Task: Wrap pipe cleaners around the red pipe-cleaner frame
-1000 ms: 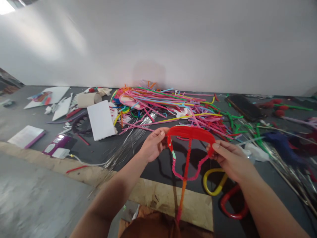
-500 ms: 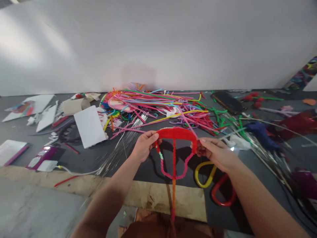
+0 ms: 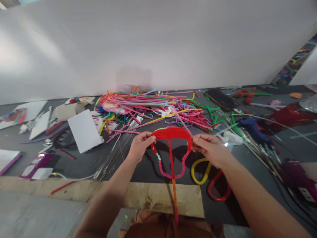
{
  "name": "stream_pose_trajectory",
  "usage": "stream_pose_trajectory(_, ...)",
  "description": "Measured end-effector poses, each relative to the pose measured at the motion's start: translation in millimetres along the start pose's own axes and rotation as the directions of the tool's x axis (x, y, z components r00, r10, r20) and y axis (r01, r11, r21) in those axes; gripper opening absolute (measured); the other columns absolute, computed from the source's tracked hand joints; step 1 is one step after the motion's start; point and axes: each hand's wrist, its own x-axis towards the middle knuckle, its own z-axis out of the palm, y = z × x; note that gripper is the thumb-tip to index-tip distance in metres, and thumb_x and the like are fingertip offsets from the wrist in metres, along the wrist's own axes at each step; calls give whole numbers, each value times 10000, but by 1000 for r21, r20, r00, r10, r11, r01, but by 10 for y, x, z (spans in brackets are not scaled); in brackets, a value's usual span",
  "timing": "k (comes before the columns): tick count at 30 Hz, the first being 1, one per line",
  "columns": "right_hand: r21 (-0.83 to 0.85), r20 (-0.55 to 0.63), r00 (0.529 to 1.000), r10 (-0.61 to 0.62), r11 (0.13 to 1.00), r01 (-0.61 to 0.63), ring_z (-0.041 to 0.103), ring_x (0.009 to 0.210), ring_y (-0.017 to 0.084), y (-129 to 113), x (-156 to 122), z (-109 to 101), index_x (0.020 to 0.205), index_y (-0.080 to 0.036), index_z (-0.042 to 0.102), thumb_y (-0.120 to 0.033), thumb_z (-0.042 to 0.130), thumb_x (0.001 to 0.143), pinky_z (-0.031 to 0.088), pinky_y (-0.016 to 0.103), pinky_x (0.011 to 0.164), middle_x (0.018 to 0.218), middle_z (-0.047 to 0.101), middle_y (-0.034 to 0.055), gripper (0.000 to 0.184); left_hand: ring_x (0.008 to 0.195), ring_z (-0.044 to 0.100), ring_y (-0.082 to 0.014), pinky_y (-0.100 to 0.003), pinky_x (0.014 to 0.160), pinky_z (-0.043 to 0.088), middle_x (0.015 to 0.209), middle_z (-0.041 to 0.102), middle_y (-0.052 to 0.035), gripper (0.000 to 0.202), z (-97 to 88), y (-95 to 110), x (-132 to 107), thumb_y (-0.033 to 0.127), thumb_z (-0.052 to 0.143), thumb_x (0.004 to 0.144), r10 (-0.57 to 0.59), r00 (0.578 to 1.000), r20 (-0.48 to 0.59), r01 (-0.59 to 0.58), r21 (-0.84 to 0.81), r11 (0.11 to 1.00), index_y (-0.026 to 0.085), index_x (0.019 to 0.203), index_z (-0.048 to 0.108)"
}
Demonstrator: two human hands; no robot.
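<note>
Between my hands is a pipe-cleaner frame (image 3: 170, 133), a loop with a wide red band across its top and thin pink and pale green sides. A red-to-orange stem (image 3: 174, 185) runs down its middle toward my lap. My left hand (image 3: 140, 145) pinches the band's left end, thumb on top. At the right end, my right hand (image 3: 206, 145) grips it the same way; some of its fingertips are hidden behind. Below my right hand lie scissors with one yellow handle loop (image 3: 200, 181) and one red (image 3: 210, 193).
A heap of coloured pipe cleaners (image 3: 148, 102) spreads at the back, with thin wires (image 3: 111, 158) in front. A white card (image 3: 84, 130) lies left. On the right are a dark phone (image 3: 221, 99), a blue glue gun (image 3: 255, 130) and a purple box (image 3: 300, 180).
The whole view has shifted slightly, so my hands and the frame appear a little farther left. Both hands keep their hold on the band's ends.
</note>
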Motion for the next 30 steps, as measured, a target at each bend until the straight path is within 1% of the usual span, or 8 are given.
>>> stream_pose_trajectory(3, 122, 5, 1000, 28, 992, -29, 564, 578, 111, -30, -8, 30, 737, -189, 697, -407, 747, 674, 450, 248, 565, 645, 651, 14, 232, 611, 582, -93, -191, 615, 441, 647, 654, -3, 220, -12, 3, 3, 328, 735, 675, -20, 1000, 10, 20, -39, 999, 149, 771, 653)
stream_pose_trajectory(9, 157, 43, 999, 22, 987, -28, 588, 568, 99, -36, -45, 68, 737, -193, 681, -358, 765, 667, 482, 230, 569, 643, 655, -2, 198, 677, 587, -95, -201, 675, 453, 762, 655, 2, 262, -28, 32, 3, 330, 714, 698, 24, 996, 87, -23, -16, 1000, 157, 876, 631)
stream_pose_trajectory(13, 165, 29, 1000, -12, 986, 8, 599, 582, 103, -24, -57, 102, 717, -188, 665, -355, 760, 672, 488, 231, 582, 652, 658, 0, 197, 688, 583, -108, -215, 666, 455, 783, 639, -6, 298, -48, 34, -1, 372, 697, 706, 46, 993, 107, -57, 104, 993, 156, 888, 603)
stream_pose_trajectory(16, 143, 56, 998, -26, 990, 18, 591, 590, 101, -20, -60, 115, 706, -186, 655, -351, 753, 682, 490, 236, 604, 665, 659, 2, 194, 894, 602, -172, -296, 802, 470, 1000, 632, -64, 367, -47, 76, -11, 399, 640, 750, 172, 983, 59, -182, 310, 933, 163, 1022, 571)
stream_pose_trajectory(19, 98, 108, 993, -51, 994, 40, 597, 628, 113, -14, -76, 121, 743, -189, 659, -378, 726, 708, 493, 256, 636, 711, 666, 10, 203, 1201, 470, -238, -398, 1004, 366, 1286, 516, -107, 479, 33, 231, -54, 392, 583, 799, 361, 920, 151, -379, 580, 721, 191, 1222, 484)
stream_pose_trajectory(23, -62, 140, 980, -139, 987, 148, 592, 665, 122, -41, -121, 132, 799, -197, 667, -417, 669, 756, 484, 260, 677, 710, 645, 2, 224, 1388, 193, -267, -457, 1107, 180, 1412, 425, -98, 470, 294, 571, -132, 337, 502, 866, 354, 744, 566, -668, 631, 395, 208, 1313, 440)
stream_pose_trajectory(26, -179, 157, 966, -203, 956, 230, 584, 672, 125, -98, -158, 148, 801, -190, 660, -419, 645, 772, 473, 250, 672, 702, 635, 3, 232, 1401, 146, -267, -500, 1101, 110, 1346, 510, -82, 404, 498, 774, -135, 277, 482, 874, 246, 657, 713, -751, 590, 296, 223, 1274, 492)
stream_pose_trajectory(30, -265, 150, 953, -263, 918, 295, 584, 656, 133, -152, -187, 176, 794, -182, 643, -409, 615, 788, 467, 247, 627, 708, 641, 15, 229, 1324, 312, -255, -522, 1083, 17, 1055, 677, -26, 206, 623, 892, -69, 240, 507, 859, 158, 642, 750, -760, 595, 263, 249, 1022, 633)
